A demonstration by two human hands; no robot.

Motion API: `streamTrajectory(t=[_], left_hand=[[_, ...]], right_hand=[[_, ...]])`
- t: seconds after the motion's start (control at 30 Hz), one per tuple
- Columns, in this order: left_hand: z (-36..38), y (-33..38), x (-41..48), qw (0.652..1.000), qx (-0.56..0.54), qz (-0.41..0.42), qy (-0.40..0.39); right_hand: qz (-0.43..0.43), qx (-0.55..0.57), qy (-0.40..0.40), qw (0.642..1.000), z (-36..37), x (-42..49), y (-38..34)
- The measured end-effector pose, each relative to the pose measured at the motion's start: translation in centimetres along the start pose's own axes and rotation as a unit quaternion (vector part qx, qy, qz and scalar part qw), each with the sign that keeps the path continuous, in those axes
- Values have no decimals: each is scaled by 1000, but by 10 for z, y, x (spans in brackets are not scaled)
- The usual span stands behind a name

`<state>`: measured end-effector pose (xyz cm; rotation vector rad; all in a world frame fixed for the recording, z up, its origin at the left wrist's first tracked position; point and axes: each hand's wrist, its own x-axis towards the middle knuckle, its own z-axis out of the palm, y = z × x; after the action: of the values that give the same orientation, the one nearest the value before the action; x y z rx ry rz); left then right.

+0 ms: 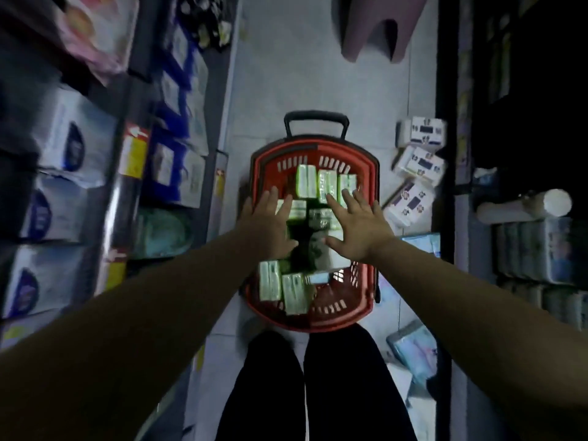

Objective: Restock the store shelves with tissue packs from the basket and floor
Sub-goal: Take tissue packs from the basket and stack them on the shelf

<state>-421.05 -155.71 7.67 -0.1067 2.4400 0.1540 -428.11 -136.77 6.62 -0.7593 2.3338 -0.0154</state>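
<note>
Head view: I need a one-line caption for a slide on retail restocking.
Both open hands, left and right, reach down over green tissue packs in a red basket on the aisle floor.

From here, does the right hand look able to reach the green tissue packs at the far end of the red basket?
Probably yes. The right hand is spread open over the red basket, fingers already near the green tissue packs, with nothing covering them.
</note>
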Motion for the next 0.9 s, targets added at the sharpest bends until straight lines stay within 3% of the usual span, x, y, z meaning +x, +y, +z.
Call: streamTrajectory(t=[0.2,0.4,0.63,0.83,0.9], left_hand=[[127,36,63,997,-25,8,-66],[208,58,109,993,-43,9,-110],[244,66,145,974,-163,-18,-154],[253,57,156,939,-287,-30,-188],[252,55,152,932,-301,-40,-199]], right_hand=[[-16,-7,-90,996,114,41,34],[-47,-34,-71,996,181,100,52],[-39,-124,-45,991,234,112,53],[6,-91,-23,996,234,118,46],[-18,-110,-12,994,231,117,48]])
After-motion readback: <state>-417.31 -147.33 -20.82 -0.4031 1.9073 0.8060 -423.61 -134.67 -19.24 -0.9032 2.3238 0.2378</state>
